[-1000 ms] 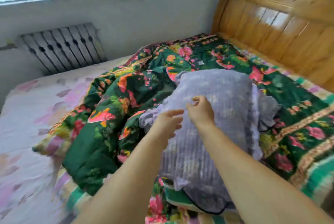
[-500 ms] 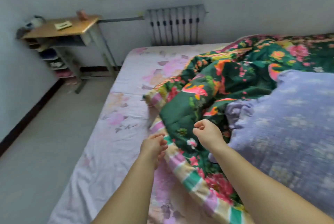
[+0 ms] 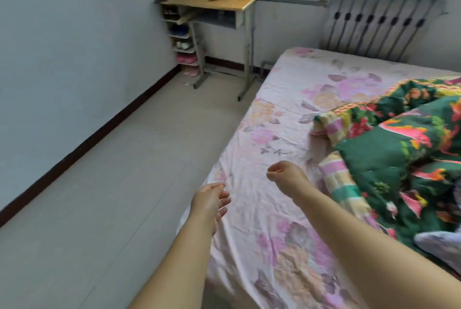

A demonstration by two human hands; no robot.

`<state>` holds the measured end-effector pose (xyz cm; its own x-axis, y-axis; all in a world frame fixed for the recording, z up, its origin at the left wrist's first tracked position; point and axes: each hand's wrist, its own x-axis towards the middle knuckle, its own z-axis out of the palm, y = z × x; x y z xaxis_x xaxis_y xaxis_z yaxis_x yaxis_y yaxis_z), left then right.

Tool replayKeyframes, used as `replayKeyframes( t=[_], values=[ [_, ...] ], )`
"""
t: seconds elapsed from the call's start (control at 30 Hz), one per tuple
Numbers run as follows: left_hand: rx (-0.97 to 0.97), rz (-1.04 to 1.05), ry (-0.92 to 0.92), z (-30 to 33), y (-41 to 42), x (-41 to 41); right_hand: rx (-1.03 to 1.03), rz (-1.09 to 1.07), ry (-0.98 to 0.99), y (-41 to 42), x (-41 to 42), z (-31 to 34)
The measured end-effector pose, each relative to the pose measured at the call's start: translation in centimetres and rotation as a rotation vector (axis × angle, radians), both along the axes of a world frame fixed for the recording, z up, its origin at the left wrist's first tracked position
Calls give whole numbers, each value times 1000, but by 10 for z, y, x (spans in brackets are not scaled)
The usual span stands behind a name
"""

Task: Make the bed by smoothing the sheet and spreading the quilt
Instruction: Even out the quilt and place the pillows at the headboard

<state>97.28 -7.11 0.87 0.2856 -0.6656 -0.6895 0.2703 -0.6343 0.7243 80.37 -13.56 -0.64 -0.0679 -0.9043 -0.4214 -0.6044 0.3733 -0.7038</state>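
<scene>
Quilt [image 3: 399,159] is bunched at frame right, its striped edge running lower-center to upper-right; the pink sheet [image 3: 262,234] lies bare to its left. Right hand [image 3: 284,174] is nearer the edge, curled, holding nothing. Left hand [image 3: 209,200] hangs loose-fingered over the sheet's side, also holding nothing.

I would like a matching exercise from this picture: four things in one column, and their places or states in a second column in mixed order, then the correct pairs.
Things:
1. quilt
2. sheet
3. left hand
4. desk

Places or states:
A. stands in the corner, by the radiator
B. bunched up on the right of the bed
C. fingers loosely open, at the bed's edge
D. pink, floral, wrinkled, mostly uncovered

Pairs: 1-B, 2-D, 3-C, 4-A
</scene>
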Motion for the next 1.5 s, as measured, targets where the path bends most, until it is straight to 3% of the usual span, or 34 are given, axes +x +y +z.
replayKeyframes(
  t=[0.23, 0.5, 0.7, 0.83, 1.0, 1.33, 1.5],
  values=[
    [18, 194, -38, -10, 18, 102, 94, 133, 34, -14, 80, -32],
    [8, 156, -84, -11, -31, 188, 148, 129, 28, -61, 161, -61],
    [6, -138, -221, -3, -117, 244, 234, -92, 36, -115, 195, -80],
    [-55, -332, -297, -4, -170, 275, 237, -125, 106, -145, 223, -85],
    [9, -422, -205, -14, -189, 289, 239, -198, 82, -151, 253, -78],
    [-201, -867, -196, 28, -276, 335, 129, -591, 158, -161, 257, -33],
    [-216, -931, -216, 36, -320, 343, 92, -712, 125, -166, 274, -19]
  ],
)
